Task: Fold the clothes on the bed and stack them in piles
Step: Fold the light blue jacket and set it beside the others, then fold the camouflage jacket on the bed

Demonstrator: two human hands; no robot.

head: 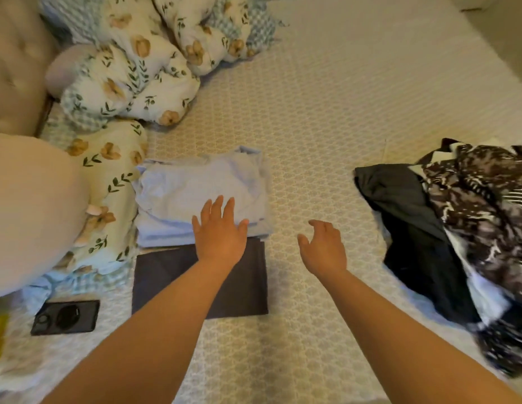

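Two hands: both bare forearms reach out over the bed from the near edge.
Left hand: lies flat, fingers straight and slightly spread, on the near edge of the folded pale-blue cotton garment; the wrist passes over the folded dark-grey cloth.
Right hand: hangs over the bare sheet between the folded pieces and the loose heap, fingers relaxed and gently curled, gripping nothing; whether it touches the sheet cannot be told.
Folded pile: the pale-blue garment sits just beyond the flat dark-grey rectangle, its near edge overlapping the grey one's far edge.
Unfolded heap: on the right, a crumpled charcoal garment lies partly under a rumpled black-and-white patterned fabric, well apart from the folded pieces.
Bed surface: a cream sheet with a small lattice print covers the mattress.
Bedding: a bunched white duvet printed with tan flowers and green leaves fills the far left, touching the left side of the pale-blue garment.
Also in shot: a black phone with a round camera ring lies lens-up at near left, beside a plain beige rounded cushion.
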